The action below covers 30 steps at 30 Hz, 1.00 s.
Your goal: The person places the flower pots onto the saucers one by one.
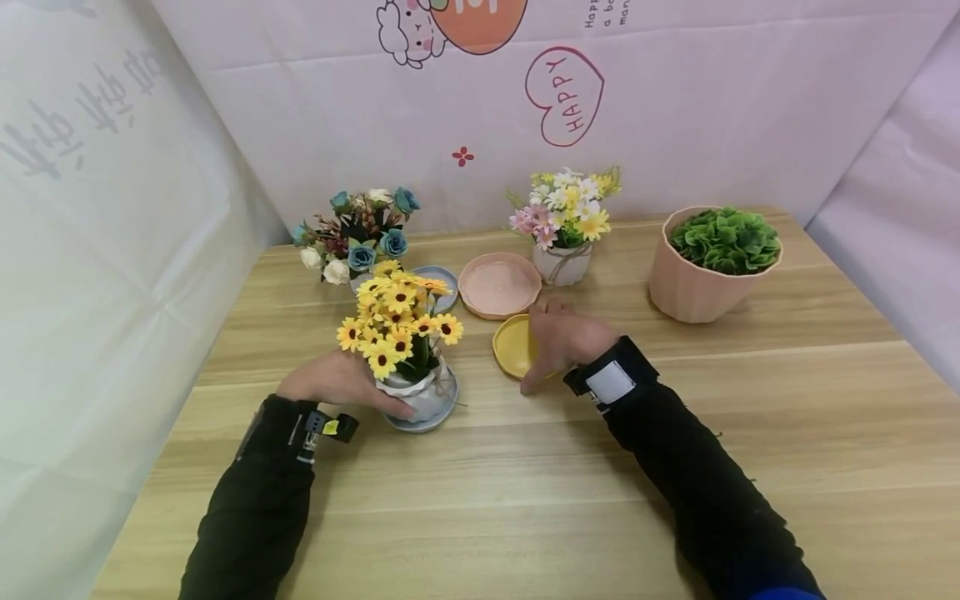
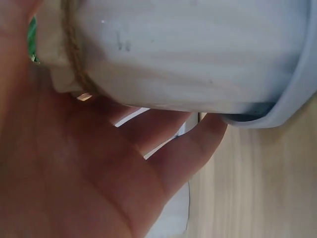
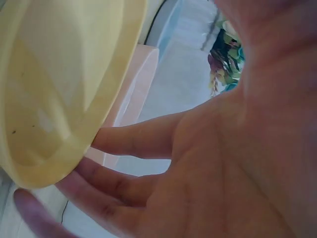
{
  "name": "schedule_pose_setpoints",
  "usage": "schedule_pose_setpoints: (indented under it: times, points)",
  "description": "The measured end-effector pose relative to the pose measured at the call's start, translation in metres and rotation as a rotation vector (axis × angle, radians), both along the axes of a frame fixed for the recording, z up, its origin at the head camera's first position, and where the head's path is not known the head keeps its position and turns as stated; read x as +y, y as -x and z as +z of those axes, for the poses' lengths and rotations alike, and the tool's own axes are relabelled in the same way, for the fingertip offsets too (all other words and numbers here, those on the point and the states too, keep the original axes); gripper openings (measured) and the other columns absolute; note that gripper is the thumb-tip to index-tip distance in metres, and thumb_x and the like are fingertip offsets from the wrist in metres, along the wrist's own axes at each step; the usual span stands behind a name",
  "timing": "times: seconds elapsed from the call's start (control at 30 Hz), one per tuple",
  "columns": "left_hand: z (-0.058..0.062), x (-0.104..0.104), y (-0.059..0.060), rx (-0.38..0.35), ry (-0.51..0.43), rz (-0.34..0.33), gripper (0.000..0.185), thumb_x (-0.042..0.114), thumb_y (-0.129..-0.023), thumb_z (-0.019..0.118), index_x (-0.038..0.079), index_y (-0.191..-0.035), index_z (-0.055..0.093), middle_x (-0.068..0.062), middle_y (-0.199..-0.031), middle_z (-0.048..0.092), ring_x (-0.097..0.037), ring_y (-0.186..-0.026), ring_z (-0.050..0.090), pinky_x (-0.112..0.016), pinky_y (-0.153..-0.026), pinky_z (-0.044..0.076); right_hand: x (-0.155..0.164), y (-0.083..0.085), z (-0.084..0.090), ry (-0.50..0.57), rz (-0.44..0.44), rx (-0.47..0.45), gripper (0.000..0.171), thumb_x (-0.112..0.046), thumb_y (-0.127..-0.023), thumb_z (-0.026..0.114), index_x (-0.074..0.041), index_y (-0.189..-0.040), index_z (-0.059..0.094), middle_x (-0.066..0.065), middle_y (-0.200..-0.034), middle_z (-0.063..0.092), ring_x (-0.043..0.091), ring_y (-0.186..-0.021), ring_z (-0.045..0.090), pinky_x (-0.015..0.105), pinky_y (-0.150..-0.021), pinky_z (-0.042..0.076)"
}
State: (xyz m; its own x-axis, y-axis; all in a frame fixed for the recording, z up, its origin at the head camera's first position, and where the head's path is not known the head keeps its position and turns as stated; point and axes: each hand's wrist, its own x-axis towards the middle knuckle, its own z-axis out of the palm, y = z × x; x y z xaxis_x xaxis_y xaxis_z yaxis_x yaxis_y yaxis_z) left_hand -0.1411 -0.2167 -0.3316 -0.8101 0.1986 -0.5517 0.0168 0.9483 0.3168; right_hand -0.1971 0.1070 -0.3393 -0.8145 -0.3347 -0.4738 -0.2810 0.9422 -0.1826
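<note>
The person's left hand (image 1: 337, 382) has its grip curled round a white pot (image 1: 423, 400) of yellow daisies (image 1: 397, 317), thumb across the front. Twine (image 2: 74, 54) circles the pot's neck; its base sits in a blue-grey saucer (image 1: 429, 427), at 8 o'clock from the yellow saucer (image 1: 512, 346). The right hand (image 1: 564, 335) spreads its grip over that yellow saucer, fingertips touching the rim; whether the thumb presses it cannot be told. Further round the worktop (image 1: 480, 533) from there: a pink saucer (image 1: 499, 283) just beside, towards 12; a second bluish saucer (image 1: 447, 279) and teal-and-cream roses (image 1: 360, 237) at 10; mixed flowers (image 1: 566, 204) in a twine-tied pot (image 1: 562, 267) at 1; a pink planter (image 1: 690, 292) of green foliage (image 1: 723, 242) nearing 3.
</note>
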Motion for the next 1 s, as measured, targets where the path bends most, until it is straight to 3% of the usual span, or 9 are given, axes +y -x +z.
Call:
schedule_pose_setpoints:
  times: [0.13, 0.2, 0.27, 0.37, 0.47, 0.63, 0.87, 1.0]
  points:
    - [0.001, -0.009, 0.000, 0.005, 0.019, 0.028, 0.069, 0.083, -0.065, 0.081, 0.017, -0.069, 0.064, 0.003, -0.078, 0.062, -0.014, -0.078, 0.059, -0.030, -0.072, 0.052, -0.001, -0.001, -0.002, 0.024, 0.010, 0.020, 0.108, -0.052, -0.075, 0.091, 0.003, -0.154, 0.042, 0.027, -0.144, 0.044, 0.036, -0.127, 0.046, 0.049, -0.105, 0.053]
    - [0.001, -0.014, 0.000, 0.009, 0.008, 0.046, 0.080, 0.083, -0.064, 0.082, 0.009, -0.096, 0.076, -0.006, -0.105, 0.074, -0.020, -0.098, 0.068, -0.038, -0.085, 0.059, -0.002, -0.001, -0.003, 0.030, 0.024, 0.032, 0.104, -0.052, -0.075, 0.091, 0.003, -0.150, 0.046, 0.026, -0.141, 0.046, 0.035, -0.124, 0.046, 0.046, -0.102, 0.054]
    - [0.001, -0.020, 0.000, 0.007, -0.007, 0.061, 0.096, 0.081, -0.064, 0.084, 0.003, -0.119, 0.073, -0.015, -0.128, 0.072, -0.027, -0.114, 0.068, -0.046, -0.096, 0.059, -0.003, -0.001, -0.004, 0.035, 0.032, 0.035, 0.099, -0.052, -0.075, 0.091, 0.003, -0.146, 0.049, 0.024, -0.136, 0.048, 0.034, -0.120, 0.046, 0.044, -0.098, 0.054]
    - [0.002, -0.027, 0.000, -0.003, -0.017, 0.071, 0.114, 0.080, -0.065, 0.085, -0.002, -0.141, 0.061, -0.023, -0.143, 0.064, -0.037, -0.127, 0.064, -0.054, -0.103, 0.056, -0.006, -0.002, -0.004, 0.036, 0.039, 0.034, 0.097, -0.053, -0.075, 0.092, 0.002, -0.144, 0.051, 0.022, -0.132, 0.049, 0.033, -0.118, 0.045, 0.042, -0.096, 0.053]
    - [0.003, -0.035, 0.000, -0.007, -0.014, 0.076, 0.123, 0.079, -0.065, 0.085, -0.003, -0.150, 0.051, -0.027, -0.149, 0.059, -0.041, -0.131, 0.061, -0.056, -0.104, 0.055, -0.009, -0.002, -0.006, 0.045, 0.053, 0.033, 0.097, -0.052, -0.075, 0.092, 0.003, -0.144, 0.051, 0.022, -0.138, 0.046, 0.034, -0.123, 0.044, 0.043, -0.100, 0.052]
    - [0.006, -0.048, -0.001, -0.012, 0.003, 0.107, 0.128, 0.080, -0.063, 0.085, -0.004, -0.152, 0.048, -0.029, -0.151, 0.056, -0.040, -0.129, 0.061, -0.055, -0.101, 0.056, -0.013, -0.005, -0.008, 0.060, 0.083, 0.046, 0.106, -0.053, -0.076, 0.092, 0.006, -0.151, 0.045, 0.027, -0.154, 0.038, 0.038, -0.133, 0.042, 0.048, -0.109, 0.052]
    - [0.009, -0.066, -0.002, -0.029, -0.002, 0.134, 0.135, 0.077, -0.065, 0.087, -0.008, -0.157, 0.037, -0.034, -0.156, 0.047, -0.049, -0.137, 0.054, -0.060, -0.106, 0.052, -0.018, -0.010, -0.007, 0.059, 0.118, 0.064, 0.114, -0.053, -0.076, 0.092, 0.009, -0.155, 0.037, 0.028, -0.152, 0.039, 0.038, -0.135, 0.042, 0.049, -0.111, 0.052]
    - [0.011, -0.078, 0.000, -0.010, -0.050, 0.087, 0.129, 0.068, -0.070, 0.090, -0.007, -0.159, 0.034, -0.034, -0.158, 0.045, -0.051, -0.141, 0.049, -0.064, -0.112, 0.046, -0.019, -0.012, -0.006, 0.068, 0.125, 0.069, 0.118, -0.051, -0.076, 0.092, 0.009, -0.158, 0.033, 0.029, -0.154, 0.038, 0.040, -0.139, 0.040, 0.050, -0.113, 0.051]
